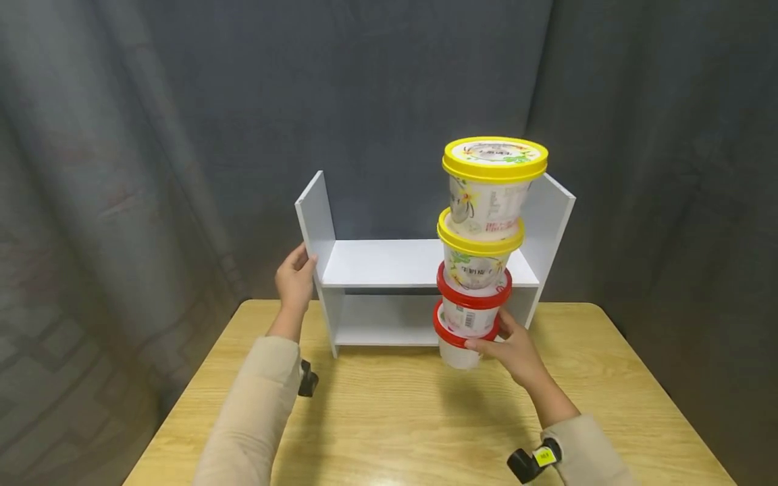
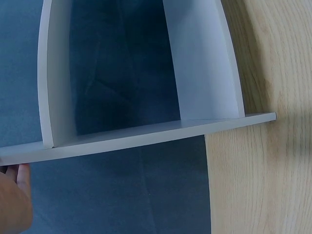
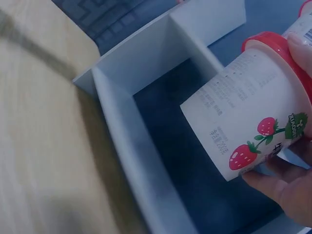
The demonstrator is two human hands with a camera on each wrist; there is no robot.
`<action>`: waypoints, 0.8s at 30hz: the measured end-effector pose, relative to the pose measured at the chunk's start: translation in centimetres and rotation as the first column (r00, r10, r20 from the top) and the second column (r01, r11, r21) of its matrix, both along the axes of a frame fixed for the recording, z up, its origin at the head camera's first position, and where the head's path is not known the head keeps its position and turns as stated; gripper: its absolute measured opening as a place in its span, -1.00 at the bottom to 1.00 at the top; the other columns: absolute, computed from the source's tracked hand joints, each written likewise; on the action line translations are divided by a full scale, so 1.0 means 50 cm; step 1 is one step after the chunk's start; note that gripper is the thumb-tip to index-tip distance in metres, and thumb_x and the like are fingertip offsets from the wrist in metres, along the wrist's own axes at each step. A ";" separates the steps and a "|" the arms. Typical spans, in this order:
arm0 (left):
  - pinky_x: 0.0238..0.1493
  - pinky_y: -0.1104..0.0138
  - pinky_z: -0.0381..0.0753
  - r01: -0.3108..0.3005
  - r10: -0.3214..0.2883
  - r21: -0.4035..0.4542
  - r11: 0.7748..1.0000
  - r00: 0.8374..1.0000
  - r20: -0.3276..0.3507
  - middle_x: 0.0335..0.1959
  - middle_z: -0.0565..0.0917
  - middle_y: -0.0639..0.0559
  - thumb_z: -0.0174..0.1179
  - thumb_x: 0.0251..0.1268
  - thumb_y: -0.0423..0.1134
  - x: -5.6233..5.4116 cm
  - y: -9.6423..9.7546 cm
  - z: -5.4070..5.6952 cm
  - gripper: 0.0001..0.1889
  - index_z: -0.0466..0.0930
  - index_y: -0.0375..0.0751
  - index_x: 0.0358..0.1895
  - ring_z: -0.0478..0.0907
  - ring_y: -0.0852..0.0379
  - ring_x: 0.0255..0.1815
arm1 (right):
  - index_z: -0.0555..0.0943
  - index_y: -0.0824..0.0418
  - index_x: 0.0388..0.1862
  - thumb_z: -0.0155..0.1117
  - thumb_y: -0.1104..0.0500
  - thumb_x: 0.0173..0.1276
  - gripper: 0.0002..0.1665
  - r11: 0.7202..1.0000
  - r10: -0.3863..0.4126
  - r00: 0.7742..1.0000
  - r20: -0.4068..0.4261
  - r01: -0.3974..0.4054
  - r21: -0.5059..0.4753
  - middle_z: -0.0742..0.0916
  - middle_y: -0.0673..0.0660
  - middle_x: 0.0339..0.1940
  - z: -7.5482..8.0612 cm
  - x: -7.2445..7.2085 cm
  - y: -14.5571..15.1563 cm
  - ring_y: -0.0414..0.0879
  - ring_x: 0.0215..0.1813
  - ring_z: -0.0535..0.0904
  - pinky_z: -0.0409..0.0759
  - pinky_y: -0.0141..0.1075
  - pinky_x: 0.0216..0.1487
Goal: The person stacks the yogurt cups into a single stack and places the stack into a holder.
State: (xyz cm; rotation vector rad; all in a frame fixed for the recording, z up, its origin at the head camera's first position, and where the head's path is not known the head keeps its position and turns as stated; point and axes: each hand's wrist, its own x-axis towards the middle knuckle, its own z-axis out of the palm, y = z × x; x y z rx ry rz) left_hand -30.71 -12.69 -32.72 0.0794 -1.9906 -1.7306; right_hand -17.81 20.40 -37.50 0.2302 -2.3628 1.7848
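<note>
My right hand point(image 1: 513, 351) holds up a leaning stack of paper tubs in front of the shelf's right half. It grips the lowest red-lidded tub point(image 1: 458, 356) near its lid; strawberries are printed on that tub point(image 3: 234, 112) in the right wrist view. Above it stand another red-lidded tub point(image 1: 468, 317), a yellow-lidded tub point(image 1: 477, 270) and a larger yellow-lidded tub point(image 1: 489, 202) on top. My left hand point(image 1: 294, 283) rests its fingertips against the outer side of the left panel point(image 1: 316, 229) of a white two-tier shelf point(image 1: 389, 263); some of those fingers are hidden.
The shelf stands on a light wooden table point(image 1: 389, 418) near its back edge, with its right panel point(image 1: 550, 223) behind the stack. Dark grey curtains point(image 1: 365, 101) hang behind and at both sides. Black wrist cameras sit at both sleeves.
</note>
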 end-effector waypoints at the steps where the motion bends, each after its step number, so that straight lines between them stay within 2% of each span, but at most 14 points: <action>1: -0.07 0.31 0.44 0.000 0.000 0.001 1.000 1.000 -0.005 -0.03 0.50 -0.16 0.12 0.11 -0.36 0.000 0.000 0.001 -0.63 0.45 -0.22 0.05 0.44 0.05 -0.02 | 0.20 0.18 0.22 0.35 0.16 -0.02 -0.18 1.000 0.003 1.000 0.009 -0.003 0.010 0.43 0.22 0.09 0.010 -0.003 -0.001 0.12 0.09 0.29 0.39 -0.03 -0.06; 6: -0.06 0.31 0.44 -0.005 0.005 0.001 1.000 1.000 -0.022 -0.04 0.51 -0.17 0.14 0.10 -0.34 0.004 0.000 0.003 -0.64 0.47 -0.21 0.03 0.45 0.03 -0.03 | 0.11 0.17 0.28 0.34 0.11 -0.01 -0.09 0.999 0.031 0.999 0.041 -0.032 0.040 0.37 0.24 0.16 0.057 -0.018 -0.008 0.18 0.15 0.21 0.32 0.05 0.02; 11: -0.07 0.32 0.44 -0.002 0.002 0.008 1.000 1.000 -0.017 -0.04 0.51 -0.18 0.14 0.10 -0.34 0.008 -0.003 0.006 -0.64 0.47 -0.21 0.03 0.45 0.03 -0.02 | 0.13 0.17 0.27 0.36 0.11 -0.03 -0.10 0.997 0.080 0.996 0.024 -0.081 0.019 0.40 0.21 0.14 0.096 -0.038 -0.017 0.11 0.11 0.29 0.34 -0.01 0.02; 17: -0.04 0.30 0.42 -0.005 0.005 0.005 1.000 1.000 0.006 -0.01 0.48 -0.19 0.11 0.12 -0.37 0.001 -0.013 0.001 -0.62 0.43 -0.25 0.06 0.43 0.03 0.01 | 0.11 0.15 0.29 0.38 0.08 -0.06 -0.04 0.994 0.112 0.993 0.042 -0.112 0.004 0.38 0.19 0.16 0.144 -0.065 -0.030 0.10 0.12 0.29 0.33 -0.01 0.03; 24: -0.06 0.32 0.44 -0.016 0.016 0.003 1.000 1.000 0.008 -0.03 0.49 -0.19 0.12 0.11 -0.36 0.002 -0.018 -0.004 -0.62 0.43 -0.22 0.07 0.44 0.03 -0.02 | 0.10 0.17 0.30 0.38 0.08 -0.06 -0.03 0.992 0.120 0.990 0.072 -0.118 -0.037 0.38 0.22 0.16 0.172 -0.105 -0.036 0.11 0.13 0.28 0.31 0.00 0.06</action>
